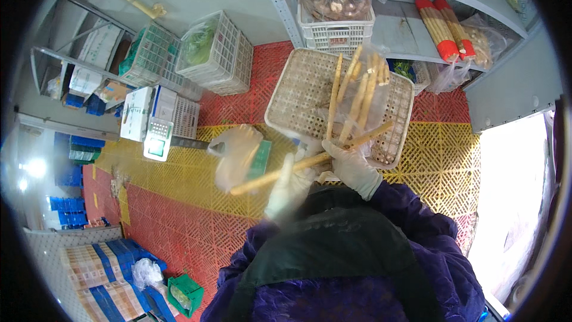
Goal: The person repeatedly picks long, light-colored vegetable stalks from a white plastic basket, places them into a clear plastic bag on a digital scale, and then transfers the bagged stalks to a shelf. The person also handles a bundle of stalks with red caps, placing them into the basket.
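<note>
My left hand (292, 183), in a white glove, grips a long, pale brown root (279, 173) that looks like Chinese yam. Farther along the same root, my right hand (354, 165), gloved too, closes round it. Its far end slants up over a dirty white perforated plastic crate (299, 85). In that crate lie more long roots (335, 94) and several cut ones (362, 98), partly in a clear plastic bag (380, 98). A shorter piece (325, 176) shows just below my hands. To the left, a plastic bag of roots (239, 156) rests on a green surface (259, 161).
A scale display (157, 139) glows at the left beside white cartons (135, 114). Stacked white crates (219, 53) stand by the wall. Metal shelving (393, 31) rises ahead, holding red-ended root bundles (440, 31). A green crate (185, 295) sits at the lower left, on red and yellow floor grating (187, 214).
</note>
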Tool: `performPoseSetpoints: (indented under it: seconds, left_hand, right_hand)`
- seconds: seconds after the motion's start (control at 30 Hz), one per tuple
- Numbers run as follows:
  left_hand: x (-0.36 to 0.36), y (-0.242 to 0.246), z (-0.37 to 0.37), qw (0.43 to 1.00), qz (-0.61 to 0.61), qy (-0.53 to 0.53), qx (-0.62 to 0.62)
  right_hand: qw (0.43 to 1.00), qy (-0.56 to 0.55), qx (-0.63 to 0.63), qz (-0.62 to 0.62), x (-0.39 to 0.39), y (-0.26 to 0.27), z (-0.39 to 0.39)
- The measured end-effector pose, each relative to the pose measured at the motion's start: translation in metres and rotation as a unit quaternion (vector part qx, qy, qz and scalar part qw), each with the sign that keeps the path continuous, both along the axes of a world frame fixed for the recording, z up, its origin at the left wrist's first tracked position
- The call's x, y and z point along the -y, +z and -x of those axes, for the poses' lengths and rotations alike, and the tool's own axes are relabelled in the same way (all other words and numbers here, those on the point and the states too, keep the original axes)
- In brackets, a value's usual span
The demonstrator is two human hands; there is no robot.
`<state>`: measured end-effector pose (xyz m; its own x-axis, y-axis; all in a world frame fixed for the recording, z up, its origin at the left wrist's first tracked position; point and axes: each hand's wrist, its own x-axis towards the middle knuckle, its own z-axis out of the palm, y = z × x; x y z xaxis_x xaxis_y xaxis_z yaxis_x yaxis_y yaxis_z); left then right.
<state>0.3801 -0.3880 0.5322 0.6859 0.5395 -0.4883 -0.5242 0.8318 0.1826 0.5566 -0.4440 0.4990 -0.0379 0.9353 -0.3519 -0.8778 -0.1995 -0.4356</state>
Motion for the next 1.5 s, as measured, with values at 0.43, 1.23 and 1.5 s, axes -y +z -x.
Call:
performPoseSetpoints:
  seconds: [0.43,1.23,1.5]
  left_hand:
    - [-0.129,-0.054,0.077,0.579,-0.647,-0.318,-0.381]
    - [-0.162,-0.11,0.199,0.863,-0.201,-0.274,-0.373]
    - [-0.179,-0.101,0.149,0.879,-0.199,-0.271,-0.337]
  right_hand:
    - [0.945,-0.015,0.313,0.094,-0.084,-0.061,0.04]
    - [0.833,-0.123,0.322,0.433,-0.119,-0.19,0.03]
    - [0.905,-0.186,0.196,0.327,-0.088,-0.146,0.072]
